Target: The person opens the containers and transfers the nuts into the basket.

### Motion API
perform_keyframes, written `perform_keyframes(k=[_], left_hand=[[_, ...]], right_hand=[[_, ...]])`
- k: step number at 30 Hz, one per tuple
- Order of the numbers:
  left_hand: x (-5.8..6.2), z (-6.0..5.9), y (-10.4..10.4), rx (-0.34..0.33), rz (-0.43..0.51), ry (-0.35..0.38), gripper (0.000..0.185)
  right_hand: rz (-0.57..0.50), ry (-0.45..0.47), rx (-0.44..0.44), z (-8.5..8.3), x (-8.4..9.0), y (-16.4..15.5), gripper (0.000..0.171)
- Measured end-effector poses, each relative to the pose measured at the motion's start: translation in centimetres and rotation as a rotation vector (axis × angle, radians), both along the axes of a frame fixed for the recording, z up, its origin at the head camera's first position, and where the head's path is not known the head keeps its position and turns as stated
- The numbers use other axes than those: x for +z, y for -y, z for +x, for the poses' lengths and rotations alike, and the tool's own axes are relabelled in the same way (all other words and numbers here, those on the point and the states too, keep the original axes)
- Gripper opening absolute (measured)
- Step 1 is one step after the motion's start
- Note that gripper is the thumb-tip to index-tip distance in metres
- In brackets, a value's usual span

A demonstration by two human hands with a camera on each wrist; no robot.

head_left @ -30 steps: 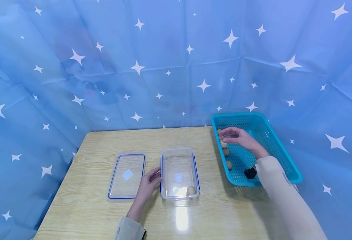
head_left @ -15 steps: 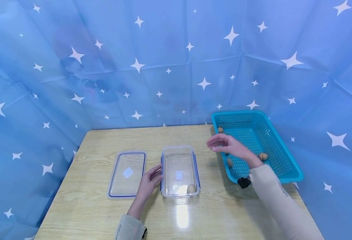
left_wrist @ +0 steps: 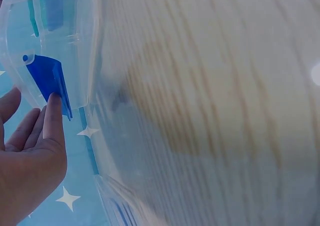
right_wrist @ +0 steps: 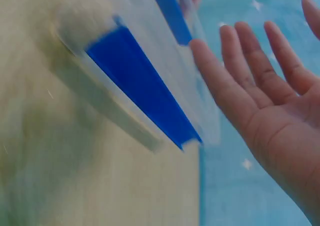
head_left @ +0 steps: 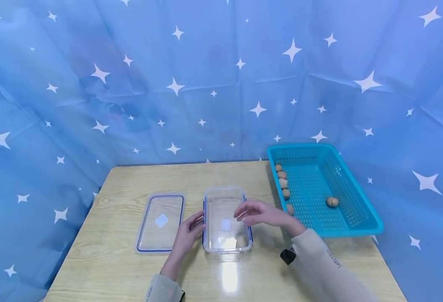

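My left hand (head_left: 189,235) rests against the left side of a clear lidded-type food container (head_left: 225,195). In the left wrist view, a fingertip touches its blue side latch (left_wrist: 49,80), and the fingers are loosely extended. One walnut (head_left: 241,241) lies in the container's near right corner. My right hand (head_left: 261,213) hovers over the container's right edge, its fingers apart. No object shows in the right hand (right_wrist: 280,96) in the right wrist view. A turquoise basket (head_left: 357,184) to the right holds several walnuts (head_left: 283,183) along its left side and a single cracked-looking walnut (head_left: 332,202).
The container's clear lid (head_left: 161,239) with a blue seal lies flat on the wooden table (head_left: 104,251), left of the left hand. A blue star-patterned curtain (head_left: 214,63) hangs along the table's back and sides.
My right hand has moved left from inside the basket to above the container, uncovering the walnuts in the basket. My left hand has stayed at the container's side.
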State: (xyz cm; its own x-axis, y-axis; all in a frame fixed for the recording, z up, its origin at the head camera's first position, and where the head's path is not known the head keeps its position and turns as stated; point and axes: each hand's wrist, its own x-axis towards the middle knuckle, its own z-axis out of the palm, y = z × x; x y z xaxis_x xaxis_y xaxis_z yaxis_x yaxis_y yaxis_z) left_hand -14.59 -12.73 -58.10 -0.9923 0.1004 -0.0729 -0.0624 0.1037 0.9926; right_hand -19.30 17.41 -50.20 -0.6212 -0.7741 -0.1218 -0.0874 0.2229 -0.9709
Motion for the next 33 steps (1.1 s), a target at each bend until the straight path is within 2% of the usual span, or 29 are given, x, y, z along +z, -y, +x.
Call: perform_keyframes(k=[4, 8, 12, 18, 21, 26, 30, 33], left_hand=[[0.0, 0.2, 0.1, -0.008, -0.003, -0.012, 0.050], [-0.2, 0.8, 0.1, -0.015, -0.004, -0.007, 0.050], [-0.4, 1.0, 0.0, -0.020, 0.000, -0.009, 0.050], [0.0, 0.2, -0.1, -0.012, -0.003, -0.056, 0.050], [0.1, 0.0, -0.2, -0.005, -0.015, -0.063, 0.049], [0.0, -0.1, -0.2, -0.002, -0.024, -0.065, 0.050], [0.1, -0.1, -0.2, 0.003, -0.010, -0.048, 0.049], [0.1, 0.0, -0.2, 0.008, -0.006, -0.038, 0.049]], right_hand=[[0.043, -0.001, 0.072, 0.6, -0.8, 1.9, 0.033], [0.087, -0.013, 0.175, 1.0, -0.9, 3.7, 0.036], [0.200, -0.026, 0.261, 1.3, -0.7, 5.3, 0.038], [0.391, -0.090, 0.318, 1.0, 0.2, 7.0, 0.033], [0.458, -0.083, 0.320, 0.8, 0.1, 7.4, 0.031], [0.440, -0.039, 0.298, 0.6, -1.0, 7.5, 0.028], [0.363, -0.049, 0.280, 0.6, -1.9, 7.5, 0.028], [0.352, -0.085, 0.249, 0.9, -2.4, 7.8, 0.029]])
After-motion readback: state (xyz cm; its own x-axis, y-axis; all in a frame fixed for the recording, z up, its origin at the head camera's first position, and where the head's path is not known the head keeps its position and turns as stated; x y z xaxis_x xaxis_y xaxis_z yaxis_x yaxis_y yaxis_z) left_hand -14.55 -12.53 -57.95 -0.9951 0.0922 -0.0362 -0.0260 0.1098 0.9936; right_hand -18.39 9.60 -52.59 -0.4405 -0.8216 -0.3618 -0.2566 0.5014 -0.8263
